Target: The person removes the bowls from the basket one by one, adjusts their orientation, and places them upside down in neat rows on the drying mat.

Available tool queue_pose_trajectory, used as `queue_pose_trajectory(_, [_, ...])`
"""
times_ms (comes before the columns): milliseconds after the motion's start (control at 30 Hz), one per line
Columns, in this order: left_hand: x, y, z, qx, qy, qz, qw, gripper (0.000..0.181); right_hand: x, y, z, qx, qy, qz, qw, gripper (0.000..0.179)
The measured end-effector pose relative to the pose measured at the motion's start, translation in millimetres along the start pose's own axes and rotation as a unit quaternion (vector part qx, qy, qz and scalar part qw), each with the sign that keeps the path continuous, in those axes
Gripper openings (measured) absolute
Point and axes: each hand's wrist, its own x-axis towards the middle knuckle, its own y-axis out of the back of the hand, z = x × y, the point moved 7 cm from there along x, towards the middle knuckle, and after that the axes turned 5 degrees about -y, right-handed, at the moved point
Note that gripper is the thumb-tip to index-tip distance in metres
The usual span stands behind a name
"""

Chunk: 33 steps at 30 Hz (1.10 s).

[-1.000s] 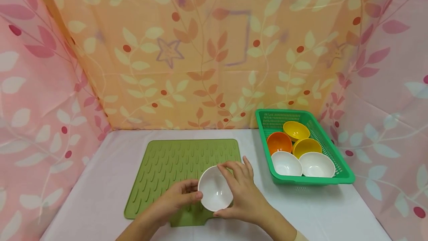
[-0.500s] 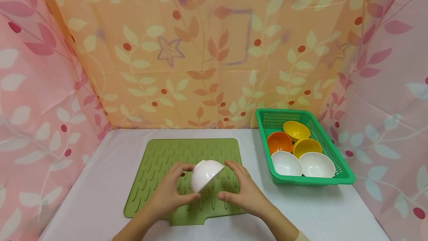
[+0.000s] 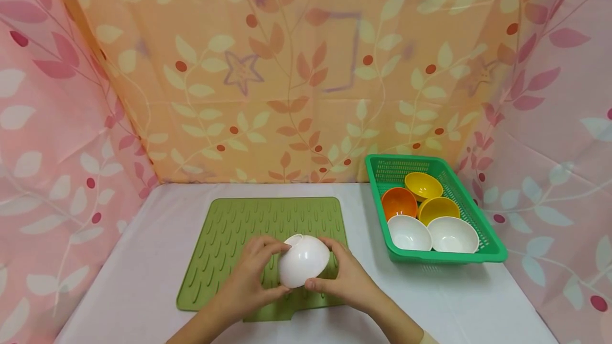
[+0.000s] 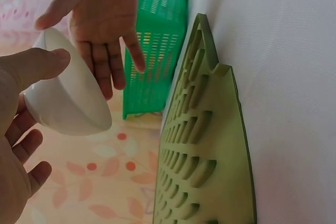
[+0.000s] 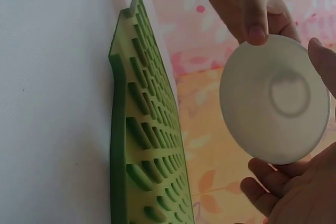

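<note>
A white bowl [image 3: 306, 261] is held above the green mat [image 3: 268, 216], tilted with its rounded underside and foot ring facing up toward the head camera. My left hand [image 3: 248, 277] grips it from the left, fingers near the foot and thumb at the rim. On the other side my right hand [image 3: 351, 280] spans the bowl between thumb and fingers. From the left wrist, the bowl [image 4: 73, 90] shows its side, and the right hand's fingers extend behind it. In the right wrist view, the bowl's foot shows as a ring and the left thumb [image 5: 256, 32] lies on the rim.
A green basket [image 3: 437, 257] stands at the back right, holding two white bowls [image 3: 453, 235], two yellow bowls [image 3: 424, 187] and an orange bowl [image 3: 399, 203]. A white cloth [image 3: 129, 275] covers the table. Patterned curtains [image 3: 287, 78] enclose the back and sides.
The bowl has turned from its inside facing the camera to its underside showing. The right hand came off the bowl midway and now touches it again; the left hand kept hold.
</note>
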Motion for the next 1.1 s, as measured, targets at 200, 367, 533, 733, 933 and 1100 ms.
queue_pose_trajectory(200, [0.4,1.0,1.9,-0.019,0.018,-0.005,0.9996,0.095,0.4,5,-1,0.043,0.011,0.031,0.9985,0.086])
queue_pose_trajectory(367, [-2.4,-5.8,-14.8,-0.152,0.141,-0.050,0.9770,0.109,1.0,7,-3,0.100,0.040,0.031,0.9937,0.086])
queue_pose_trajectory(533, [-7.4,-17.4,-30.2,-0.302,0.216,-0.111,0.9220,0.099,0.3,3,-8,0.168,0.099,-0.014,0.9808,0.085])
queue_pose_trajectory(733, [-9.9,-22.1,-36.7,-0.345,0.242,-0.116,0.8993,0.090,-0.3,-4,-8,0.191,0.113,-0.049,0.9737,0.090])
queue_pose_trajectory(933, [-8.7,-13.2,-39.2,-0.308,0.245,-0.074,0.9163,0.090,-1.2,1,-11,0.110,0.111,0.006,0.9877,0.094])
queue_pose_trajectory(1100, [-4.9,-3.0,-33.1,-0.221,0.215,-0.053,0.9498,0.093,-3.7,8,-17,0.025,0.140,0.042,0.9889,0.093])
